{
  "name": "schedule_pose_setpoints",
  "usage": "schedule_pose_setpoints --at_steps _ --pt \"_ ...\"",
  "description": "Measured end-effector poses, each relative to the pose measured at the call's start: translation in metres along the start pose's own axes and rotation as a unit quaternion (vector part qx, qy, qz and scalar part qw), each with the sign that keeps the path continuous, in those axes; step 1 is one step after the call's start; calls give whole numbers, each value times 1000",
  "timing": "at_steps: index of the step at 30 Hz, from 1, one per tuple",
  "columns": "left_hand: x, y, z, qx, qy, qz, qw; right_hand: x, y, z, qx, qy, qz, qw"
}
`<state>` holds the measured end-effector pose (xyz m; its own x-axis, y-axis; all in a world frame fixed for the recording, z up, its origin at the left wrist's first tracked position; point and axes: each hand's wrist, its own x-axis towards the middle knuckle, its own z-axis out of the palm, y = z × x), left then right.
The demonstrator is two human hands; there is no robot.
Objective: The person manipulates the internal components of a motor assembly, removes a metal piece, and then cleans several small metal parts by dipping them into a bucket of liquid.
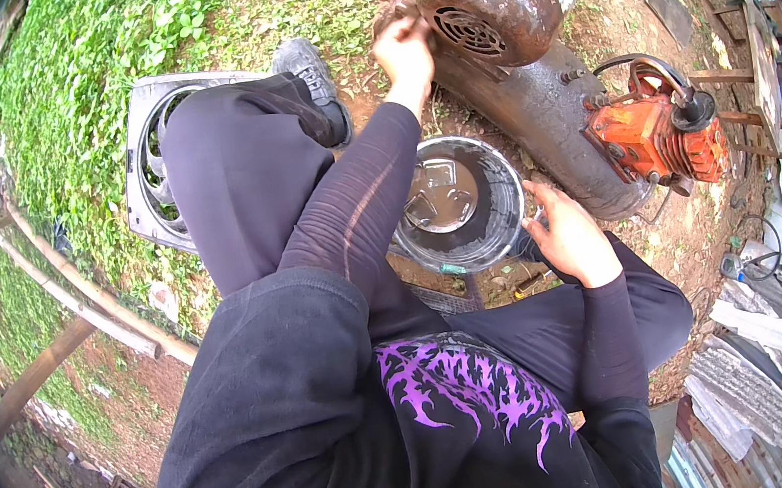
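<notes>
Bucket (503, 175) of brown water (459, 211); right hand (569, 232) spread, empty; left hand (405, 56) curled, grip unclear

The ground (707, 242) is brown bare earth, giving way to green grass (77, 108) on the left. On the earth stand a dark round bucket (503, 192) and a rusty compressor (542, 115) just beside it. A grey frame (138, 174) lies on the grass; corrugated sheets (743, 400) lie at lower right.
</notes>
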<state>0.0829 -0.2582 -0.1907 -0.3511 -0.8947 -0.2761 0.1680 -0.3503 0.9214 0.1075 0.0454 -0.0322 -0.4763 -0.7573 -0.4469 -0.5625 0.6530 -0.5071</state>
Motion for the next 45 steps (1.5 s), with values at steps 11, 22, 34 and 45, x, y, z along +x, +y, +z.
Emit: schedule_pose_setpoints --at_steps 11,22,34,45 --pt "-82 -56 -53 497 -617 -106 601 -11 12 -19 3 58 12 998" --pt "-143 -255 -146 757 -490 18 431 -12 19 -24 33 53 26 998" --pt "-151 -211 -114 755 -571 11 321 5 18 -28 35 13 31 999" --pt "-80 -71 -64 668 -572 -161 448 8 2 -29 12 3 -6 1000"
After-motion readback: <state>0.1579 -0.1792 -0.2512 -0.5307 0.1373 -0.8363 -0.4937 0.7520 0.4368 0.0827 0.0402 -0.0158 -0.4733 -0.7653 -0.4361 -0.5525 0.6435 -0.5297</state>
